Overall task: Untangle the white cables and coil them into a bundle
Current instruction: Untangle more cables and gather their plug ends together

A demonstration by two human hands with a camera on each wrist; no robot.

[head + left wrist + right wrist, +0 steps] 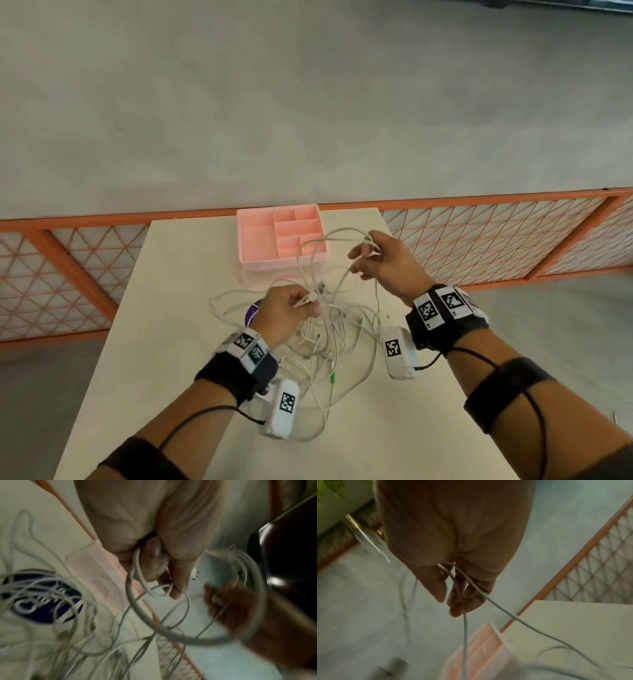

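Note:
A tangle of thin white cables (329, 339) lies on the pale table (171, 342) between my forearms. My left hand (291, 308) is raised just above the heap and pinches a white plug end and strand (308, 300); the left wrist view shows its fingers (154, 563) curled round a cable loop (140, 615). My right hand (380, 260) is higher and further back, near the pink box, with strands (342, 236) held in its curled fingers (458, 599). A cable (505, 614) runs from them down to the table.
A pink compartment organizer box (281, 240) stands at the table's far edge, just behind the hands. A dark purple round disc (252, 312) lies under the cables by my left hand. An orange lattice fence (496, 233) runs behind the table, with grey floor beyond.

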